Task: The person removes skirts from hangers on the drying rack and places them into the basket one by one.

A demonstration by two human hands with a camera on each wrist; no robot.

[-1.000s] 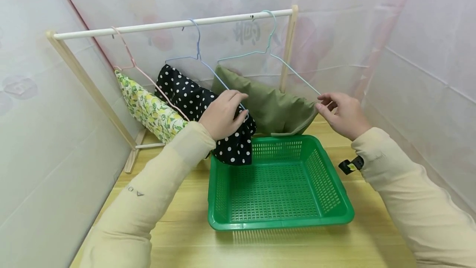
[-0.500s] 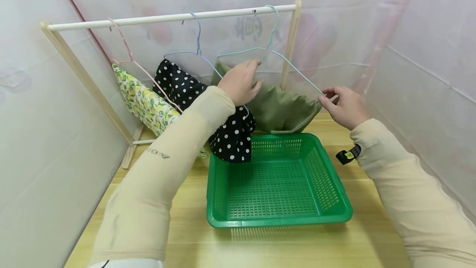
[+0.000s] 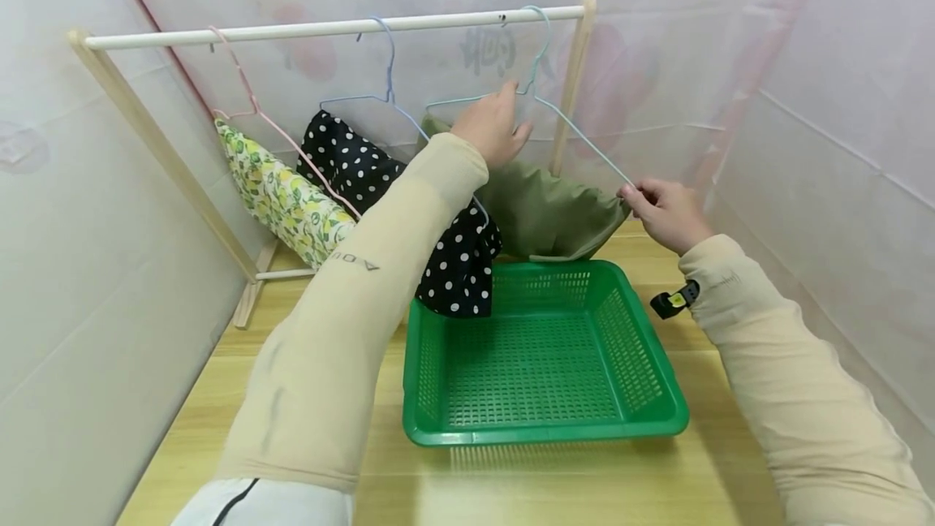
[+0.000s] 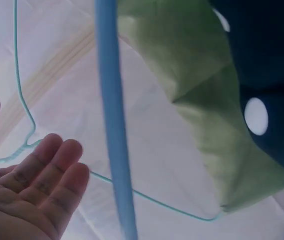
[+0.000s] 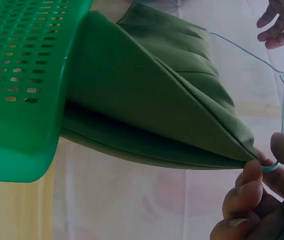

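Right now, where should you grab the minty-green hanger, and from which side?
Probably its twisted neck, under the hook, from the front. Both arms of the mint hanger spread from there, the wire is bare above the olive cloth, and the hook sits over the white bar. The open left grip is close by; the right grip pinches the lower right end.

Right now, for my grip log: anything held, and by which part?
Right hand: teal hanger, by its right end, at a corner of the green cloth. Left hand: nothing.
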